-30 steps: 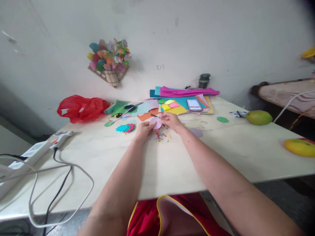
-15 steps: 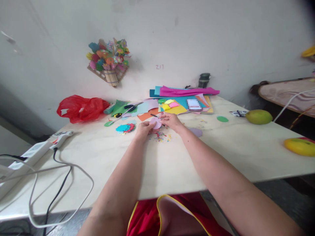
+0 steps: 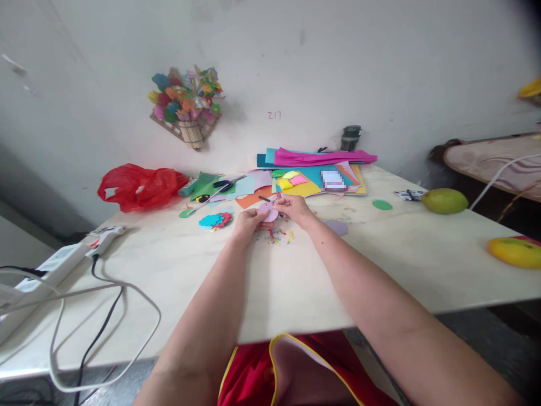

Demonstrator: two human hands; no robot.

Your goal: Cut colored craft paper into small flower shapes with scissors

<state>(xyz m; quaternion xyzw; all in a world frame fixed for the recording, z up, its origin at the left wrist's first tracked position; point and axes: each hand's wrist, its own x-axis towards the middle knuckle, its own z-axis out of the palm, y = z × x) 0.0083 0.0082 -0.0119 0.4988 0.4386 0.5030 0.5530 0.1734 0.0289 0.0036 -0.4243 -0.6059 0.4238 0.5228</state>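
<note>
Fingers of the left hand (image 3: 248, 221) pinch a round lilac paper disc (image 3: 267, 213) in front of the orange paper sheet (image 3: 252, 199); the right hand (image 3: 295, 208) is narrow-fingered, its hold unclear. Likely light, easily creased; best held by its rim.

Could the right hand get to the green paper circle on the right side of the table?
Probably yes: nothing visible stands between the right hand and the green circle, though those fingers look busy at the purple disc.
</note>
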